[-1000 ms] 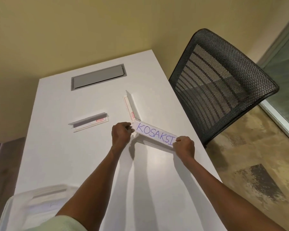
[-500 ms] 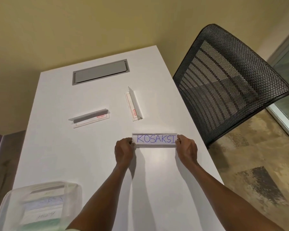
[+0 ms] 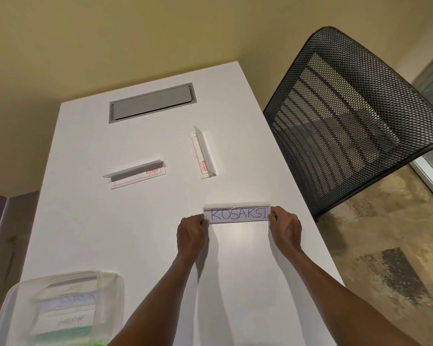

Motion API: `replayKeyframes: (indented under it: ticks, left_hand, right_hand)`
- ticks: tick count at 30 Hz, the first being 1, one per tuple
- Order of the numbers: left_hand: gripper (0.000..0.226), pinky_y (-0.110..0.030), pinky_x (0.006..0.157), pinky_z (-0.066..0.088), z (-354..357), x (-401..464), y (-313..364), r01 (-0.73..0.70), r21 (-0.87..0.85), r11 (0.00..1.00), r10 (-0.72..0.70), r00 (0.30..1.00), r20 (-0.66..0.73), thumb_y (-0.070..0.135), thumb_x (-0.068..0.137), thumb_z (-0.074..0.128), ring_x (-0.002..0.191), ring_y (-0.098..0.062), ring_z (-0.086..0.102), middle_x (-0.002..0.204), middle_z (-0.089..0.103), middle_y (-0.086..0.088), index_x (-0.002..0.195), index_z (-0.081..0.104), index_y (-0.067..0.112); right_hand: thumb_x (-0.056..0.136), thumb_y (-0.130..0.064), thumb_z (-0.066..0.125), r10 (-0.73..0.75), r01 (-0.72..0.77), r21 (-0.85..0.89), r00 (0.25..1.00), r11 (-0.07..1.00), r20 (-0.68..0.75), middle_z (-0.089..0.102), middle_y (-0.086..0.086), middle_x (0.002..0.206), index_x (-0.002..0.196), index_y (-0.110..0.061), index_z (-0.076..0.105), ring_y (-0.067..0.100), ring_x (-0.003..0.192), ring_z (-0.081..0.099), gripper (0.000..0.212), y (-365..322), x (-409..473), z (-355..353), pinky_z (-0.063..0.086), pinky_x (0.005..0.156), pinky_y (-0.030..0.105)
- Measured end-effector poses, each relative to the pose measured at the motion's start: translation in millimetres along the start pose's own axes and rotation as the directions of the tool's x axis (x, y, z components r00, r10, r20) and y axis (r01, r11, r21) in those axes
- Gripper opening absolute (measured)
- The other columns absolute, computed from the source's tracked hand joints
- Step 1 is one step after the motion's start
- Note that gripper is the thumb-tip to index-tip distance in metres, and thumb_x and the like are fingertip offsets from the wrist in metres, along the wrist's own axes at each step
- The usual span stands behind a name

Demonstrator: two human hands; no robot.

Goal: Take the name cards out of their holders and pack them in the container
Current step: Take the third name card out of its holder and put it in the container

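A white rectangular table (image 3: 90, 221) fills most of the view, and everything below is placed against it. Off its right edge stands a black mesh office chair (image 3: 355, 121), backrest turned toward the table, over a mottled brown floor (image 3: 385, 258). Set flush into the table's far end is a grey cable-access flap (image 3: 152, 102).

At the table's near left corner sits a clear plastic container (image 3: 16, 303). Inside it lie several flat cards in a stack; the blur there is heavy, so the writing on them is probably handwritten names, but it cannot be read.

On the table's right-centre stands a clear acrylic name card holder (image 3: 236, 204), long side facing the camera, with a white name card (image 3: 238, 214) inside it lettered "KOSAKSI" in blue. The left hand (image 3: 191, 233) pinches the holder's left end with curled fingers, knuckles up. The right hand (image 3: 285, 227) grips the right end the same way, fingers wrapped round the edge. Both forearms reach in from the table's near edge.

Farther up the table are 2 more acrylic holders with no names showing, each bearing a small red label. The left empty holder (image 3: 135, 177) lies near the table's middle, roughly crosswise. The right empty holder (image 3: 203, 152) lies lengthwise, just beyond the held one and well apart from it.
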State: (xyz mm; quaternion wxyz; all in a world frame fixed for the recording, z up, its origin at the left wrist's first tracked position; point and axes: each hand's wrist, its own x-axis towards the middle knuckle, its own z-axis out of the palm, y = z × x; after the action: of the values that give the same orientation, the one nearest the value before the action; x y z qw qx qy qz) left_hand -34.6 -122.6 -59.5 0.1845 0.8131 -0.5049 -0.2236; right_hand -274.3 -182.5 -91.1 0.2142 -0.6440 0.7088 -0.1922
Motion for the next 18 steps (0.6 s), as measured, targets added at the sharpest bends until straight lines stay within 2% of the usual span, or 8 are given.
replayKeyframes:
  ticks: [3,7,11,16,18]
  left_hand:
    - [0.032,-0.032,0.053,0.022,0.2,0.2,-1.0,-0.013,0.025,1.0,0.013,1.0,0.012,0.013,0.085,0.054,0.064,-0.023,0.021,0.059,0.028,-0.014,0.063,0.035,0.003]
    - [0.036,-0.032,0.054,0.022,-1.8,-1.7,0.0,-0.059,0.062,0.996,0.057,0.998,0.029,0.011,0.086,0.054,0.063,-0.025,0.023,0.058,0.029,-0.018,0.059,0.03,0.011]
    - [0.035,-0.032,0.054,0.021,-1.8,-1.6,-4.9,-0.067,0.056,0.996,0.064,0.997,0.043,0.01,0.086,0.055,0.063,-0.025,0.023,0.054,0.028,-0.008,0.059,0.032,0.01]
    - [0.042,-0.032,0.054,0.02,-3.9,-0.8,-2.9,-0.016,0.025,1.0,0.016,1.0,0.001,0.01,0.082,0.056,0.064,-0.024,0.02,0.063,0.023,-0.016,0.055,0.023,0.014]
    - [0.038,-0.032,0.052,0.018,-5.0,1.2,-4.4,0.022,-0.025,0.999,-0.023,0.999,-0.04,0.009,0.08,0.056,0.067,-0.02,0.018,0.066,0.017,-0.005,0.06,0.024,0.011]
  right_hand:
    - [0.09,-0.008,0.051,0.012,-0.012,0.006,1.0,1.0,0.014,0.071,0.012,0.076,0.078,-0.006,0.061,0.032,0.062,0.06,0.015,-1.1,-1.1,-0.1,0.052,0.055,0.043]
    - [0.09,-0.01,0.051,0.035,-0.035,0.026,0.999,0.999,0.011,0.068,0.012,0.071,0.079,-0.006,0.061,0.033,0.062,0.056,0.016,-0.8,-2.8,-0.2,0.05,0.057,0.041]
    - [0.09,-0.012,0.051,0.035,-0.036,0.044,0.999,0.998,0.024,0.066,0.011,0.067,0.079,-0.006,0.06,0.034,0.062,0.054,0.015,-0.9,-3.1,-0.5,0.049,0.057,0.04]
    - [0.089,-0.009,0.056,0.044,-0.051,0.122,0.997,0.991,0.06,0.073,0.008,0.086,0.099,-0.01,0.065,0.031,0.077,0.064,0.014,-0.4,-4.5,-1.4,0.054,0.067,0.04]
    - [0.086,-0.007,0.061,0.061,-0.072,0.171,0.996,0.983,0.069,0.073,0.007,0.1,0.112,-0.01,0.063,0.028,0.09,0.067,0.026,-0.7,-5.7,-3.0,0.055,0.075,0.039]
